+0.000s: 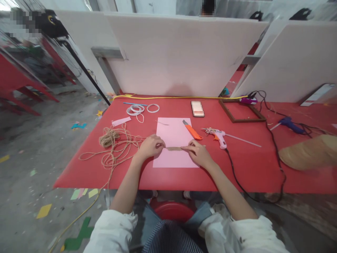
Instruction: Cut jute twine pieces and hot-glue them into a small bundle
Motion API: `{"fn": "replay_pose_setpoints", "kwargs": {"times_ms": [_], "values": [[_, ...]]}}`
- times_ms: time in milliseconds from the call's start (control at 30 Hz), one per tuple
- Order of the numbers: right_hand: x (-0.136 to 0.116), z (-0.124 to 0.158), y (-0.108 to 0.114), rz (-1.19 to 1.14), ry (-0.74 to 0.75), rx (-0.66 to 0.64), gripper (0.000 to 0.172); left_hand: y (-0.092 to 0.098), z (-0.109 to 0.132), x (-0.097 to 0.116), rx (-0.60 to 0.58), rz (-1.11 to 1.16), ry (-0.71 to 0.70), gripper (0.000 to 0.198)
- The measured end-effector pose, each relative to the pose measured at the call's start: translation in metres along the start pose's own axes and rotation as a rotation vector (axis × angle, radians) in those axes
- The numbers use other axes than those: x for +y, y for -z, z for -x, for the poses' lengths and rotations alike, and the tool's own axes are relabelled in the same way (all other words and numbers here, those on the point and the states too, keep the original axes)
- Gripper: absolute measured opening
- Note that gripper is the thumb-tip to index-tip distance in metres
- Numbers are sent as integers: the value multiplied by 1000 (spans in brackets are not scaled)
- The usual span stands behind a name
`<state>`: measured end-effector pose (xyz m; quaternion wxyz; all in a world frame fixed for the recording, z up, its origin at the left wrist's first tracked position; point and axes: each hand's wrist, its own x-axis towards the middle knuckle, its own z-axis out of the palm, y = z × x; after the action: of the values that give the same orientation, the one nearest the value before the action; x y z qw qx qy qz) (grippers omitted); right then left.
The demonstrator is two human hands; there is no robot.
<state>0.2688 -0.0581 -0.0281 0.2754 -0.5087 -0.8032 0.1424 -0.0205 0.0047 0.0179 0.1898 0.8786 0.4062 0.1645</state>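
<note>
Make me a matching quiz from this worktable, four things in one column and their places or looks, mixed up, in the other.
Column one
1. Twine
2. Cutter
3. Pink glue gun
4. Brown strip

Column two
A. Orange handle, lying across an edge of the pink sheet
B. Between the left hand and the right hand
C. Right of the sheet, a long stick at its back
D. Loose loops left of the sheet

Pairs: 1-D, 2-A, 3-C, 4-B
</note>
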Motion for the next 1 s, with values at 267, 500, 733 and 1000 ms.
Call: {"fn": "replay_pose_setpoints", "kwargs": {"times_ms": [267,500,733,1000], "values": [[-1,-1,3,-6,-15,-8,41,1,1,1,7,2,-2,22],[-1,-1,2,-23,-10,-3,43,0,0,2,-1,6,-8,21],[-1,-2,3,-13,-15,-22,44,-1,0,0,-7,20,-18,26],[-2,-3,4,-1,-17,-15,45,-1,0,1,-5,17,-24,26]]}}
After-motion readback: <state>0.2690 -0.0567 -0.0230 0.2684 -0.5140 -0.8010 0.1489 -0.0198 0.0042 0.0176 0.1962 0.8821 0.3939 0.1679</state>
